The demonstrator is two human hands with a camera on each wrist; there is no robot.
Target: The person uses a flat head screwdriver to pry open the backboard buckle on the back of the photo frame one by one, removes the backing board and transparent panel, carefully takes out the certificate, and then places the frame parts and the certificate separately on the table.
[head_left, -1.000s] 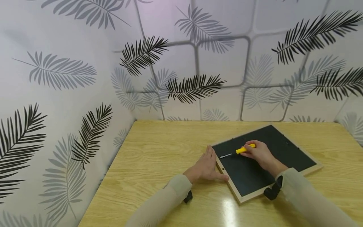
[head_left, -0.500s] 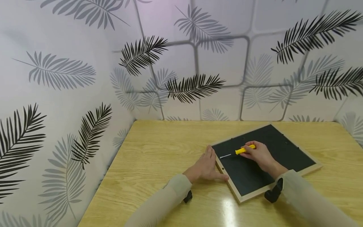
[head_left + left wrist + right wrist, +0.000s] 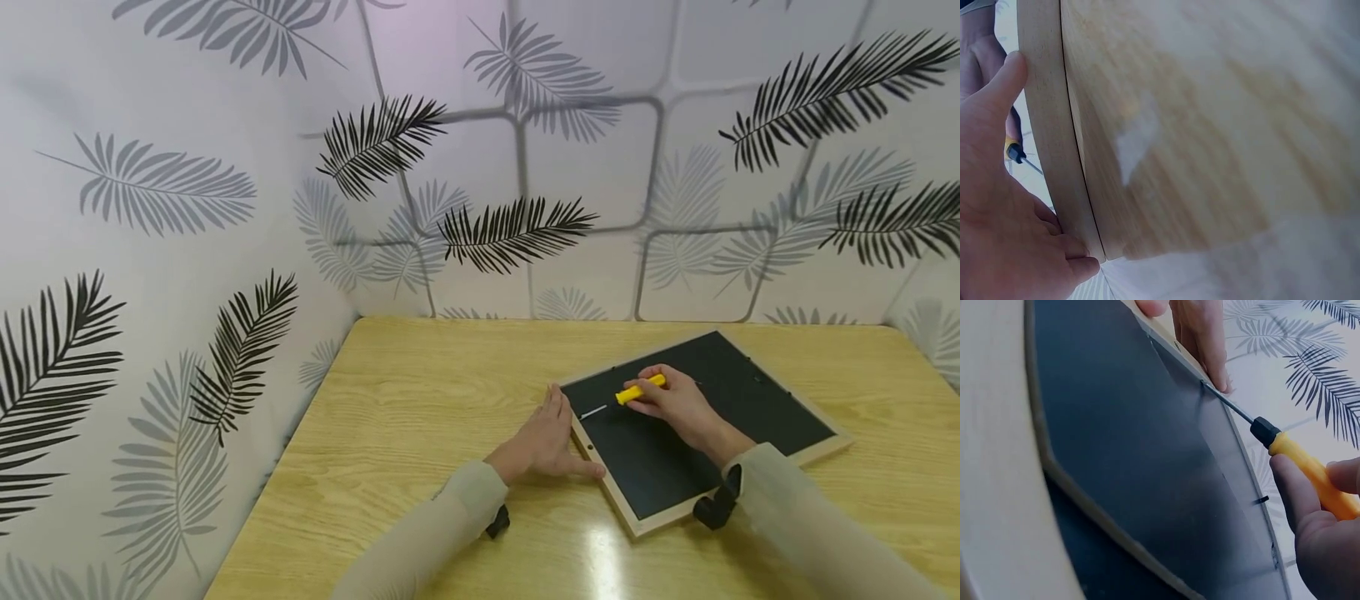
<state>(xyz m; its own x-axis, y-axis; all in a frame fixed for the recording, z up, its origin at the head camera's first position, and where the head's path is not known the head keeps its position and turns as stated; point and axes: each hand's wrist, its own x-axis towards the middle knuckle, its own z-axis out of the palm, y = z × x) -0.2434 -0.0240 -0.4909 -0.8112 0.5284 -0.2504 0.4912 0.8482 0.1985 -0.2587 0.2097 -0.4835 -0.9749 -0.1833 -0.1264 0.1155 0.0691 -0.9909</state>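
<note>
A picture frame with a pale wooden border (image 3: 660, 520) and a black backing board (image 3: 675, 467) lies face down on the table. My right hand (image 3: 681, 407) grips the yellow handle of a screwdriver (image 3: 640, 389) between thumb and fingers. In the right wrist view, the screwdriver's shaft (image 3: 1235, 406) slants to a small dark tab (image 3: 1203, 383) at the border's inner edge. My left hand (image 3: 546, 439) rests along the frame's left side, thumb spread toward the near end. The left wrist view shows the left thumb (image 3: 1013, 72) against the wooden side.
Along the far inner edge sits another small black tab (image 3: 1262, 499). Wood-grained table (image 3: 420, 400) surrounds the frame. Behind it rises a pale wall covering (image 3: 480, 183) with feather-like leaf prints. A black wrist camera (image 3: 716, 504) hangs over the frame's near border.
The right hand has shifted slightly left, and the screwdriver handle tilts more steeply, with its tip now at the left border's inner edge. The left hand stays put.
</note>
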